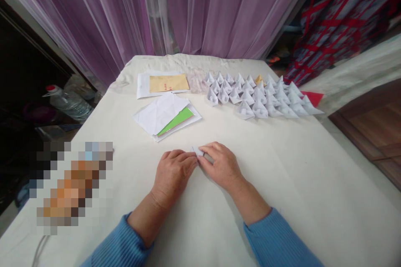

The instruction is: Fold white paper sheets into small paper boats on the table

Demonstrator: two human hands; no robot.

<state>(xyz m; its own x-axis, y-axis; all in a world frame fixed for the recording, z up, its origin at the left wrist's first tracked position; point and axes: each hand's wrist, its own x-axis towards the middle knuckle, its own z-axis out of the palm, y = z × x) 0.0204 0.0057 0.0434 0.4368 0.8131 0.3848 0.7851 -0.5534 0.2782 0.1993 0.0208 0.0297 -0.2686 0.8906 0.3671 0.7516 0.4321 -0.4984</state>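
Note:
Between my two hands, near the middle of the table, is a small folded piece of white paper (197,150). My left hand (175,171) lies over its left side, the fingers together and pressing it to the tabletop. From the right, my right hand (221,163) pinches the paper between thumb and fingers. Most of the paper is hidden under the fingers. Beyond my hands lie white paper sheets (163,112) with a green sheet (177,122) showing among them. Several folded white paper boats (259,108) stand in rows at the back right.
A yellow-brown envelope (167,83) rests on white paper at the back left. One gold paper boat (259,79) and a red piece (315,98) are by the rows. A blurred-out object (72,187) with a cable lies left; a plastic bottle (69,102) stands beyond the table edge.

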